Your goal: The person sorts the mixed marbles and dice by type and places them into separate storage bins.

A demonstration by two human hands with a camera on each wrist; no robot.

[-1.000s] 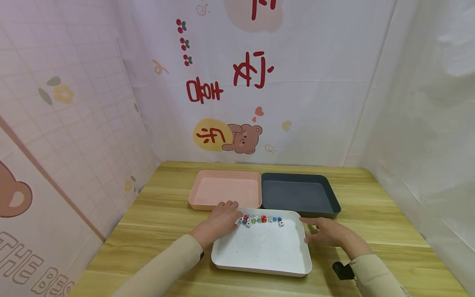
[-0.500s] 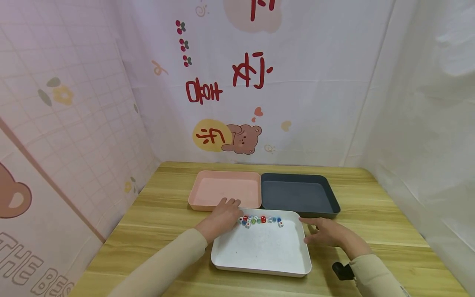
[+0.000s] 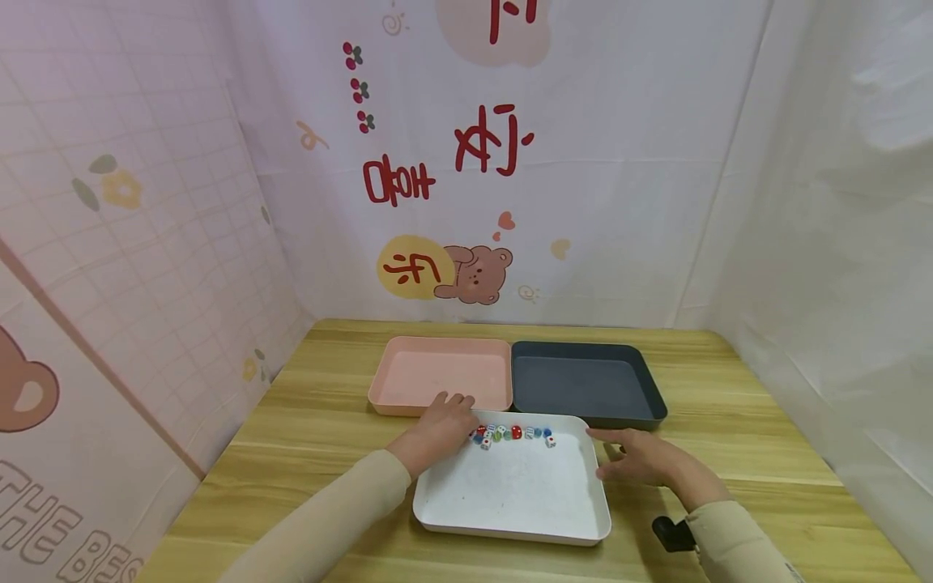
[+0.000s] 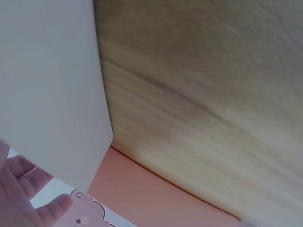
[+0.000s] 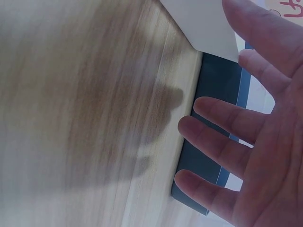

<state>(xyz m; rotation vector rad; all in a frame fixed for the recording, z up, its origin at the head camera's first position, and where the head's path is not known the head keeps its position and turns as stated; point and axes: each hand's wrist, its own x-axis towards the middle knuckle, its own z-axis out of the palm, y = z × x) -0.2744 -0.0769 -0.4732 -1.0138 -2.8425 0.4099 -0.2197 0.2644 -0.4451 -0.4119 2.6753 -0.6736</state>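
Left hand [image 3: 445,433] at the far-left corner of the white tray [image 3: 510,502], fingers past the rim; I can't tell whether it grips anything, part being hidden. Right hand [image 3: 645,457] spread wide, holding nothing, index fingertip at the far-right corner. Tray lies between them; dice [image 3: 516,432] and beads [image 3: 538,433] run along its far wall, bunched toward the left hand.

Over the last second, little change: left hand has edged inward, hiding more of the leftmost die. Right hand as before. I read it as steadying or a small adjustment; the visible pieces remain in place.

Beyond the left hand, pink tray [image 3: 445,372]; beyond the right, dark tray [image 3: 583,380]. Wooden surface [image 3: 321,389] underneath.
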